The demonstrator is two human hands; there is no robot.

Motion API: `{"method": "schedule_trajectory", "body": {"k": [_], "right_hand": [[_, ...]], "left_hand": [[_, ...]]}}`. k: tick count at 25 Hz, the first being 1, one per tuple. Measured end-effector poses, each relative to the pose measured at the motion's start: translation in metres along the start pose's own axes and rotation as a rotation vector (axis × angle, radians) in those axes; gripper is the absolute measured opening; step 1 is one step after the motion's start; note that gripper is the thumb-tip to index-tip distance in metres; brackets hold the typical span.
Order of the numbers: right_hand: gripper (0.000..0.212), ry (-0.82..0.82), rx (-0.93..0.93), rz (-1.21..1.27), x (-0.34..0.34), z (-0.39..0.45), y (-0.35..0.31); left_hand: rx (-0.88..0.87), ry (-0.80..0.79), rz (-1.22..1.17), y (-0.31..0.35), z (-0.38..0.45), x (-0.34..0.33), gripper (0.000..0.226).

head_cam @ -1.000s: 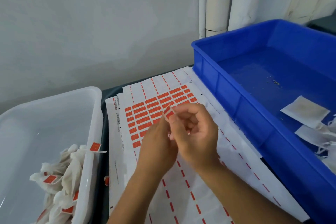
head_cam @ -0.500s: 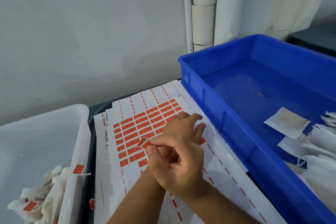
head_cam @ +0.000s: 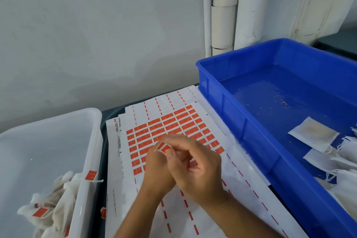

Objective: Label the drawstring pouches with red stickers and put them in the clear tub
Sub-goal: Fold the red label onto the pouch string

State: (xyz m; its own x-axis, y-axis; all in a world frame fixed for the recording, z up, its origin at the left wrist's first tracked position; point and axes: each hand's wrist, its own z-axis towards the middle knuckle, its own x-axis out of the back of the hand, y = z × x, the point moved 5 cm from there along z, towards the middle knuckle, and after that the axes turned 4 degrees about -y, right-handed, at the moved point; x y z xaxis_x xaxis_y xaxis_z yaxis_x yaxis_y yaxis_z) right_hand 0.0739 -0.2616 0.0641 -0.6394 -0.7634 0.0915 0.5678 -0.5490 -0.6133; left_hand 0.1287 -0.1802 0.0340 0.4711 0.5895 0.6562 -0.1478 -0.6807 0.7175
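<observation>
**Red sticker pinched between both hands over the sheet**

Both hands meet above the sticker sheet (head_cam: 173, 123). The right hand (head_cam: 197, 168) lies on top, fingers curled, thumb and forefinger pinching a red sticker (head_cam: 163, 147). The left hand (head_cam: 156, 170) sits under and just left of it, its fingertips touching the same sticker from below. The sticker is held off the sheet, tilted, its long axis running from lower left to upper right, its white-edged lower-left end pointing toward the clear tub (head_cam: 90, 121).

The sheet lies flat between the two containers, its rows of red labels slanting up to the right; the near part shows only red dashes.

In the clear tub on the left, labelled pouches (head_cam: 56, 205) lie heaped at the near corner, one tag (head_cam: 91, 175) hanging over the rim. The blue crate (head_cam: 241, 131) on the right holds unlabelled white pouches (head_cam: 314, 135) at its near right end.
</observation>
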Motion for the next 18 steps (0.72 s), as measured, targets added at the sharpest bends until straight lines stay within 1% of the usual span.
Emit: {"method": "schedule_trajectory", "body": {"k": [1, 2, 3, 4, 8, 11, 13, 15, 18], "right_hand": [[0.022, -0.001, -0.026, 0.015, 0.001, 0.0, 0.003], [0.02, -0.006, -0.066, 0.04, 0.001, 0.0, 0.006], [0.018, -0.014, -0.116, 0.075, 0.001, 0.0, 0.009], [0.017, -0.025, -0.173, 0.115, 0.001, -0.001, 0.012], [0.014, -0.079, -0.408, 0.218, -0.006, -0.008, 0.025], [0.012, -0.135, -0.513, 0.221, -0.011, -0.015, 0.037], [0.012, -0.202, -0.513, 0.19, -0.018, -0.019, 0.04], [0.016, -0.269, -0.479, 0.164, -0.025, -0.023, 0.039], [0.021, -0.333, -0.426, 0.089, -0.031, -0.027, 0.036]], "left_hand": [[-0.195, 0.104, -0.213, 0.008, -0.001, 0.007, 0.022], [-0.269, 0.182, -0.339, -0.005, -0.002, 0.025, 0.028], [-0.283, 0.255, -0.384, -0.018, -0.006, 0.036, 0.027], [-0.295, 0.276, -0.404, -0.027, -0.007, 0.04, 0.025], [-0.24, 0.266, -0.533, -0.055, -0.013, 0.033, 0.035], [-0.227, 0.233, -0.564, -0.065, -0.016, 0.035, 0.04], [-0.239, 0.197, -0.561, -0.062, -0.019, 0.032, 0.045], [-0.262, 0.17, -0.58, -0.06, -0.021, 0.032, 0.051], [-0.28, 0.159, -0.608, -0.059, -0.02, 0.034, 0.052]]}}
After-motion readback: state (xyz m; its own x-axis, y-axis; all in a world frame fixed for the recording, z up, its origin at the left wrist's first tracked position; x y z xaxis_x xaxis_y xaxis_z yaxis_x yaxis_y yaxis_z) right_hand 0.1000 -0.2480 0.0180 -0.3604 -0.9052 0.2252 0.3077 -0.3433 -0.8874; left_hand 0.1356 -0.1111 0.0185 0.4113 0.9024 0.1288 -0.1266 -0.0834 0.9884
